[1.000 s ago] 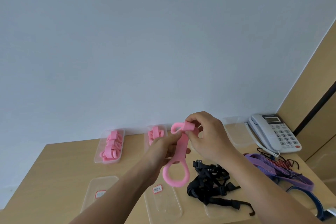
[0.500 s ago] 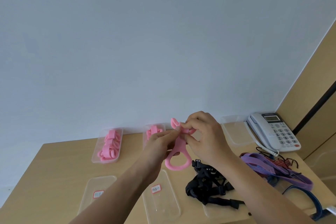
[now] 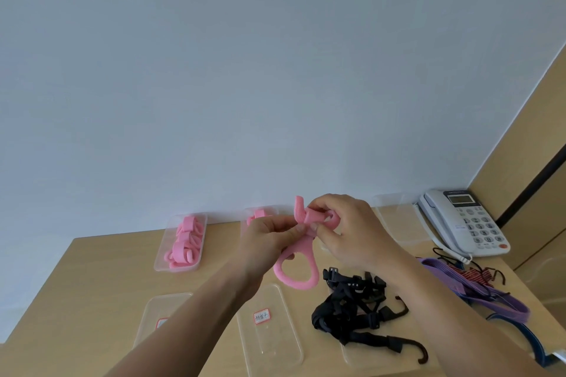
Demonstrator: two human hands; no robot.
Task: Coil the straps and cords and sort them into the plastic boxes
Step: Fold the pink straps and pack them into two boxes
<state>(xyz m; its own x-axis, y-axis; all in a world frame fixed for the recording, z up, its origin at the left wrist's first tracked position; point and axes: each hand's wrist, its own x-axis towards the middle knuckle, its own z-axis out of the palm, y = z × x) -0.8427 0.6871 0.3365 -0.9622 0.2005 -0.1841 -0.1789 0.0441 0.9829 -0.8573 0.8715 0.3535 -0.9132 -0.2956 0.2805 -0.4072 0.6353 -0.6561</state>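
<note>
Pink strap: held in the air over the middle of the worktop, upper end bunched and folded between both hands, lower end hanging as an open loop just above the surface. Left hand: thumb and fingers pinching the strap where the loop closes. Right hand: fingers curled round the folded upper end, close against the left hand. Box, rear left: clear plastic, by the back edge, holding several pink coils. Second box: by the back edge, partly hidden behind the left hand, one pink coil showing in it. Third box: clear, by the back edge beside the phone. Two clear trays near the front edge: one on the left, partly hidden by the left forearm; one in the middle, bearing a red-bordered label, writing too small to read. A further clear tray lies under the black straps, a loose tangle with buckles and hooks, right of middle. Purple strap, red-striped cord and blue strap: heaped uncoiled at the right edge, in front of the phone, which sits in the rear right corner
</note>
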